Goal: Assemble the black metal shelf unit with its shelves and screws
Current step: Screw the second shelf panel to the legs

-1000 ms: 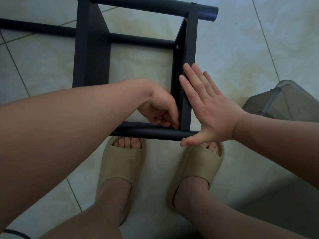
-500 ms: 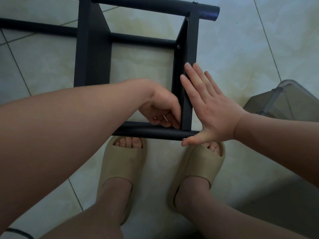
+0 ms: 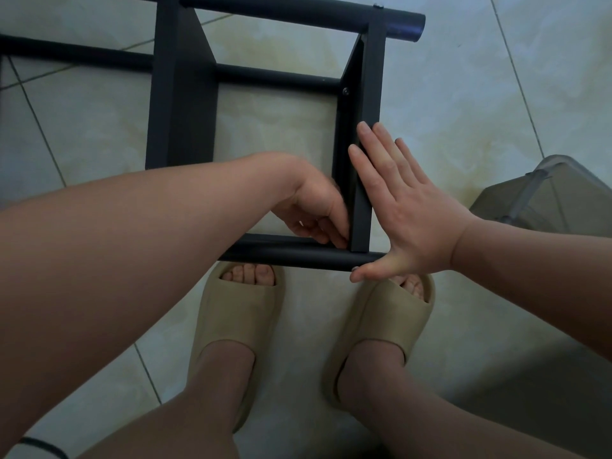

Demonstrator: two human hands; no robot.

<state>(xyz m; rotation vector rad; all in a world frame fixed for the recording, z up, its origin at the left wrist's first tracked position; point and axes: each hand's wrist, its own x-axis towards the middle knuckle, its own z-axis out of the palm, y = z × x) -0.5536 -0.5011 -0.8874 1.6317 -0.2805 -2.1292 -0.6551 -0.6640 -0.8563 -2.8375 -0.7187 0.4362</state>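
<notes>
Two bare hands meet at one corner of the black metal shelf unit (image 3: 275, 77), which lies on its side on the pale tiled floor (image 3: 463, 94) just ahead of the person's feet. The left hand (image 3: 314, 210) reaches inside the frame, fingers curled into the joint between the right shelf panel (image 3: 372, 94) and the nearest tube (image 3: 281, 255); whether they hold anything cannot be told. The right hand (image 3: 407, 207) lies flat, fingers straight, against that panel's outer face, its thumb along the tube. Three round tubes and two shelf panels, the other being the left panel (image 3: 182, 111), are in view. Three screw heads show: one (image 3: 346, 91) inside the right panel, one (image 3: 377, 5) on the far tube, one (image 3: 355, 268) beside the thumb. Two beige slippers (image 3: 241, 313) stand below; one grey plastic bin (image 3: 546, 197) sits at right.
</notes>
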